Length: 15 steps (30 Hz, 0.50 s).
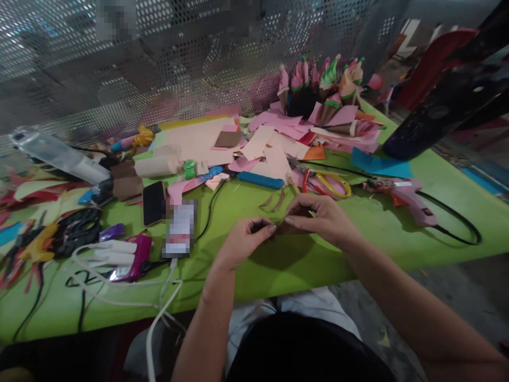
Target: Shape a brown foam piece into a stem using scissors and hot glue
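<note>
Both hands meet above the green table (222, 276), close to its front edge. My left hand (248, 239) is closed, thumb against fingers, at one end of a small brown paper piece (280, 227). From the other side my right hand (318, 220) pinches the same piece, and its fingers hide most of it. Just beyond the fingertips lie thin curled brown strips (274, 201). A blue stick-shaped tool (260, 180) and scissors with red and yellow handles (332, 184) are farther back. To the right rests a pink glue gun (417, 201) with a small red light.
Pink and peach paper sheets (214, 140) cover the back, near several paper ice cream cones (330, 79). At left are a dark phone (154, 203), a partly blurred phone (180, 231), white cables (119, 302) and black scissors (79, 231). A dark bottle (413, 130) stands at right.
</note>
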### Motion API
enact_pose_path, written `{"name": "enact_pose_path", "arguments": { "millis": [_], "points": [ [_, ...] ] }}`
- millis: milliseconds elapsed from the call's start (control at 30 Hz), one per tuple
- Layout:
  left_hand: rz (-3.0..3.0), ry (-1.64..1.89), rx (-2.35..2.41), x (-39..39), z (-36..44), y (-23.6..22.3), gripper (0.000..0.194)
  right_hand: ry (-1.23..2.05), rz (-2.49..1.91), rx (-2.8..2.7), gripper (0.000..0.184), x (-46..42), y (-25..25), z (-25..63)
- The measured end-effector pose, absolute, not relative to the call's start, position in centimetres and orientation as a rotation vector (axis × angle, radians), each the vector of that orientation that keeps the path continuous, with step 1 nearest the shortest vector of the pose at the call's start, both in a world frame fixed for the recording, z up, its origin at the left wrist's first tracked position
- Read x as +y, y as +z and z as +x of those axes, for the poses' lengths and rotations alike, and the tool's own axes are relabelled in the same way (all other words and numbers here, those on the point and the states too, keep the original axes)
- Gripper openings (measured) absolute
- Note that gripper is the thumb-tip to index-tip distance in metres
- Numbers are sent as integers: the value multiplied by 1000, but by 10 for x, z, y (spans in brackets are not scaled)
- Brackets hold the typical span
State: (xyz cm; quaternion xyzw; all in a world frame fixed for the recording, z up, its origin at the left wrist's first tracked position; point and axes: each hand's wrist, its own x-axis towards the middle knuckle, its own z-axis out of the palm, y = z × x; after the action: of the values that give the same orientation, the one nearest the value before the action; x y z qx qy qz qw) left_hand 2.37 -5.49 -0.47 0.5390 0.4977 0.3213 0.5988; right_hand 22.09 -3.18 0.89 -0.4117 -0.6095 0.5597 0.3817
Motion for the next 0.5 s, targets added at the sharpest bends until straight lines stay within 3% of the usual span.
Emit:
{"name": "enact_pose_path", "arguments": {
  "millis": [500],
  "points": [
    [1501, 742, 1326, -58, 27, -10, 17, 1481, -1080, -1589, 16, -30, 0, 221]
  ]
}}
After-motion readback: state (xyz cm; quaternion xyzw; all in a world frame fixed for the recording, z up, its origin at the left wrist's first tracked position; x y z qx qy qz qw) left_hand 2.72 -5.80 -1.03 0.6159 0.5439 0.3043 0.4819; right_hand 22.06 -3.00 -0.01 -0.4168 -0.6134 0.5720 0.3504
